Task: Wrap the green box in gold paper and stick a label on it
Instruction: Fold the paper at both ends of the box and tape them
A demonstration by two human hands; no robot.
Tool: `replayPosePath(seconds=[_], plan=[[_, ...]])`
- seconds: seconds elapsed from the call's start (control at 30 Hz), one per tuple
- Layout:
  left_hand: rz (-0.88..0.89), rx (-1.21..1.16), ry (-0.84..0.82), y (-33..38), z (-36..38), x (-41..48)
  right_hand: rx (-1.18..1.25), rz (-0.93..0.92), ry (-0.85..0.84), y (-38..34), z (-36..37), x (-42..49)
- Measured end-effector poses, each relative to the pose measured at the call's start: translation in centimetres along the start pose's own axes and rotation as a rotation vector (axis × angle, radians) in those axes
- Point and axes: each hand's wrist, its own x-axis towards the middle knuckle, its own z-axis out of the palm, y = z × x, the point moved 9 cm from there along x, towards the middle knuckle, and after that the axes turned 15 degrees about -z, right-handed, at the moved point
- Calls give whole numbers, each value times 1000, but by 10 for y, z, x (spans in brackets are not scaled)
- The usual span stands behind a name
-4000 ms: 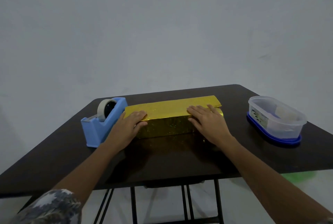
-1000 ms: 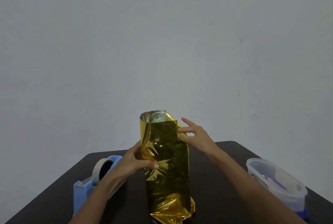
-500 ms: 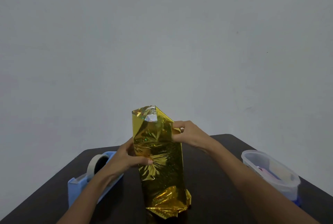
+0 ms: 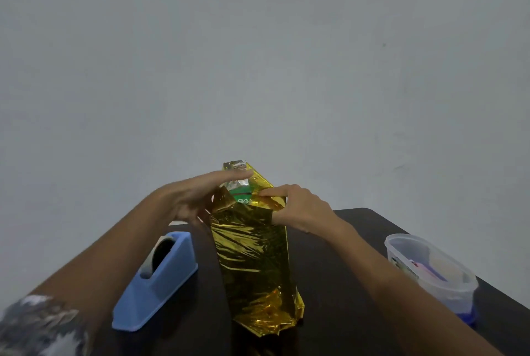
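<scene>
The left hand [image 4: 195,200], fingers straight, and right hand [image 4: 301,208], pinching the gold paper [image 4: 252,255], should crease flaps snugly over the green box [image 4: 242,198].

The gold paper [image 4: 252,264] at frame centre is glossy, mirror-bright foil, heavily crinkled. Lower left, the blue tape dispenser [image 4: 156,284] looks like smooth matt plastic. At the right edge, the tub [image 4: 430,272] is cloudy translucent plastic. The dark surface [image 4: 338,284] seems smooth with a faint sheen.

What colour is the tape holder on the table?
The tape dispenser is light blue, seen best in the head view.
</scene>
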Motion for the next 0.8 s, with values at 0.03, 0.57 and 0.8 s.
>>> replayPosePath(seconds=[0.03, 0.57, 0.8], plan=[[3, 78, 35, 6, 4, -5, -19, 7, -2, -1, -1, -1], [39, 116, 201, 6, -1, -4, 596, -58, 540, 1, -35, -18], [29, 166, 178, 2, -2, 3, 30, -67, 21, -14, 7, 0]])
